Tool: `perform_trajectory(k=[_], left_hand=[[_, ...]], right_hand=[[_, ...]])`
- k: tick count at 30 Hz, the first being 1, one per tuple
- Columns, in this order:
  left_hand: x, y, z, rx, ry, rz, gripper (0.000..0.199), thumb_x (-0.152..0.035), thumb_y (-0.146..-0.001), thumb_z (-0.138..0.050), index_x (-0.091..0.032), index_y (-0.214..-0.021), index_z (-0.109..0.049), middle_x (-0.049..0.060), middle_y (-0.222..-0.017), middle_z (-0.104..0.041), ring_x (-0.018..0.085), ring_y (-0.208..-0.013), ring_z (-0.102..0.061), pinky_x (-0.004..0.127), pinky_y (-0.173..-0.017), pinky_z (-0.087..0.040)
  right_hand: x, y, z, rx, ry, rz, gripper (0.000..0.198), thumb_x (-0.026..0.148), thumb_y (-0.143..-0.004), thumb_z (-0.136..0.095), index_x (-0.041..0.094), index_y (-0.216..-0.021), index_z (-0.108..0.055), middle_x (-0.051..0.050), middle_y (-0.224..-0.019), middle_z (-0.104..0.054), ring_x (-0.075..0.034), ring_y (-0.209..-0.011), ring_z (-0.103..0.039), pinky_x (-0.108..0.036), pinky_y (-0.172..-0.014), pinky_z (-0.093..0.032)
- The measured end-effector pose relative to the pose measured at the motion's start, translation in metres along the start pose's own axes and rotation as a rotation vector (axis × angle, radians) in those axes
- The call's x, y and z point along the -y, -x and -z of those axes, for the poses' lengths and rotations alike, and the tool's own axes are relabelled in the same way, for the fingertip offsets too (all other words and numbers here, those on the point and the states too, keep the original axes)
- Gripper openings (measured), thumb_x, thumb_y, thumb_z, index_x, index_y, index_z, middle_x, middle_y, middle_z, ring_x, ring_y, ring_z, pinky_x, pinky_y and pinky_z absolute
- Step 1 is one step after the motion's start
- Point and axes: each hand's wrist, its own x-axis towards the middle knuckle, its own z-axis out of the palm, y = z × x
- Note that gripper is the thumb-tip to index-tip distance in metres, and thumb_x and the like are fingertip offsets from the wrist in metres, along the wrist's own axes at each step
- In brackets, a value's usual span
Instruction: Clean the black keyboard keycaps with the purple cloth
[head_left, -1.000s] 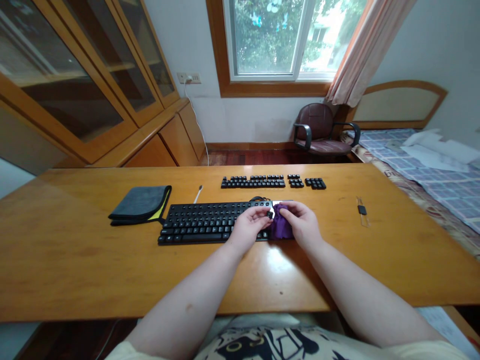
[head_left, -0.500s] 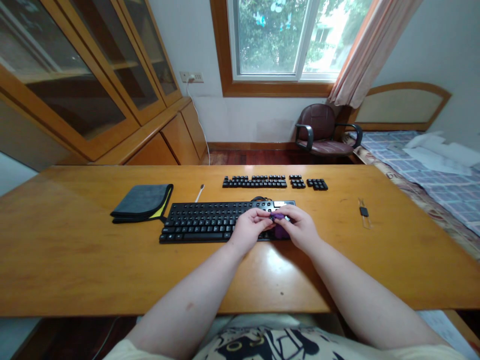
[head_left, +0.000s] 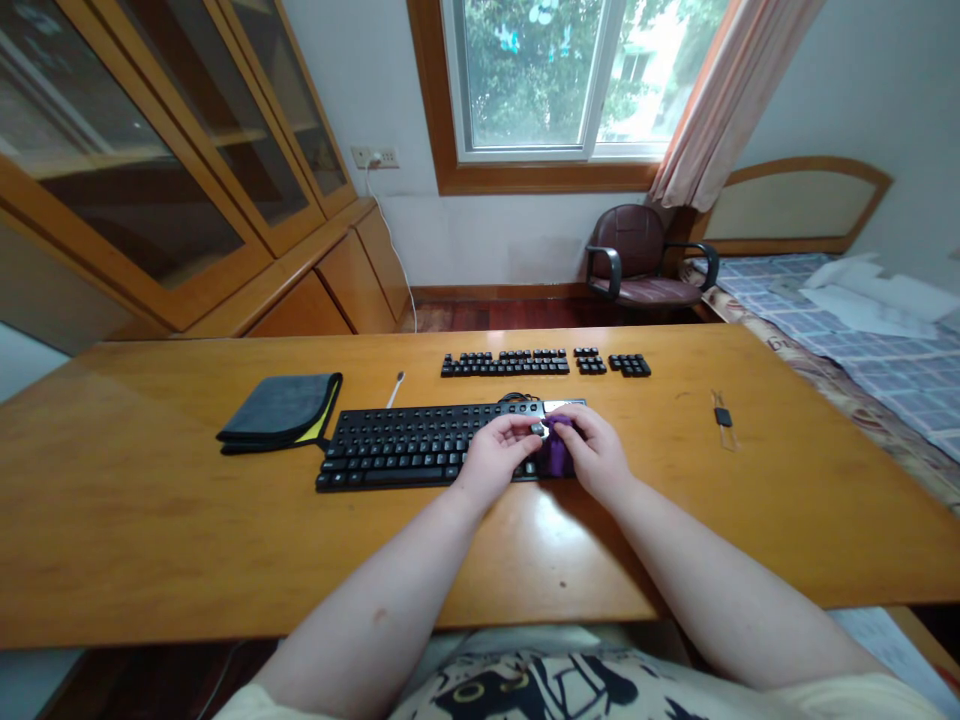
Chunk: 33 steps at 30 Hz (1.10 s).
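Note:
A black keyboard point(head_left: 405, 445) lies on the desk, its upper rows stripped of keycaps and its lower-left rows still capped. Over its right part, my left hand point(head_left: 495, 452) pinches a small dark keycap point(head_left: 538, 429) between thumb and fingers. Just beside it, my right hand point(head_left: 600, 450) is closed on a purple cloth point(head_left: 556, 455) that hangs down in front of the keyboard's right end. My hands and the cloth hide much of the number pad area.
Loose keycaps point(head_left: 506, 364) stand in rows behind the keyboard. A folded grey cloth point(head_left: 281, 408) with yellow lining lies left, near a toothbrush point(head_left: 396, 388). A wire keycap puller point(head_left: 722, 418) rests at right. The desk's front edge point(head_left: 420, 633) runs close to my body.
My fingers have parted slightly, so the keycap now shows in my left hand, apart from the purple cloth. The view has shifted a little.

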Motion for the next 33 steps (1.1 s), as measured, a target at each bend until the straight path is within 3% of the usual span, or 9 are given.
perform_trajectory(k=[4, 10, 14, 20, 25, 33], left_hand=[[-0.0010, -0.0005, 0.0002, 0.035, 0.055, -0.005, 0.034, -0.026, -0.068, -0.070, -0.017, -0.100, -0.065, 0.007, -0.102, -0.066, 0.017, -0.090, -0.062, 0.035, -0.089, -0.047], [0.0000, -0.0015, -0.0008, -0.018, 0.083, -0.011, 0.029, -0.025, -0.066, -0.073, -0.015, -0.091, -0.061, 0.001, -0.077, -0.065, 0.012, -0.075, -0.062, 0.029, -0.079, -0.049], [-0.0022, -0.0004, -0.0019, -0.029, 0.064, -0.040, 0.029, -0.018, -0.061, -0.076, -0.015, -0.087, -0.064, 0.002, -0.082, -0.067, 0.013, -0.078, -0.062, 0.030, -0.082, -0.048], [-0.0029, -0.0011, -0.0009, -0.033, 0.033, -0.037, 0.028, -0.019, -0.064, -0.073, -0.015, -0.091, -0.068, 0.005, -0.089, -0.069, 0.016, -0.084, -0.063, 0.034, -0.088, -0.046], [0.0008, -0.0015, 0.0001, -0.081, -0.028, -0.080, 0.022, -0.017, -0.063, -0.072, -0.014, -0.084, -0.067, 0.004, -0.082, -0.070, 0.016, -0.082, -0.064, 0.034, -0.084, -0.050], [-0.0004, 0.0015, 0.0008, -0.089, -0.237, -0.118, 0.018, -0.019, -0.067, -0.069, -0.016, -0.084, -0.072, 0.006, -0.087, -0.073, 0.021, -0.086, -0.066, 0.036, -0.085, -0.050]], right_hand=[[-0.0028, -0.0004, 0.0012, 0.010, -0.022, 0.022, 0.021, 0.024, -0.086, -0.050, 0.026, -0.100, -0.065, -0.005, -0.099, -0.064, -0.019, -0.095, -0.058, -0.036, -0.087, -0.046], [-0.0040, -0.0005, -0.0009, 0.038, 0.014, -0.038, 0.018, 0.024, -0.076, -0.063, 0.024, -0.094, -0.067, -0.004, -0.091, -0.067, -0.019, -0.086, -0.061, -0.034, -0.080, -0.048], [-0.0041, -0.0002, -0.0007, 0.023, 0.027, -0.058, 0.014, 0.026, -0.075, -0.064, 0.023, -0.088, -0.068, -0.003, -0.086, -0.069, -0.019, -0.083, -0.062, -0.034, -0.078, -0.049], [-0.0080, -0.0003, 0.0018, 0.005, -0.008, -0.045, 0.017, 0.026, -0.078, -0.061, 0.026, -0.094, -0.068, -0.003, -0.095, -0.069, -0.019, -0.091, -0.061, -0.036, -0.086, -0.046], [-0.0082, -0.0015, 0.0011, 0.095, -0.080, -0.026, 0.025, 0.025, -0.074, -0.066, 0.027, -0.099, -0.068, -0.004, -0.096, -0.068, -0.019, -0.092, -0.061, -0.036, -0.086, -0.046], [-0.0019, -0.0025, 0.0031, 0.040, -0.202, -0.151, 0.007, 0.023, -0.069, -0.069, 0.023, -0.076, -0.070, -0.002, -0.077, -0.069, -0.018, -0.076, -0.062, -0.032, -0.075, -0.049]])
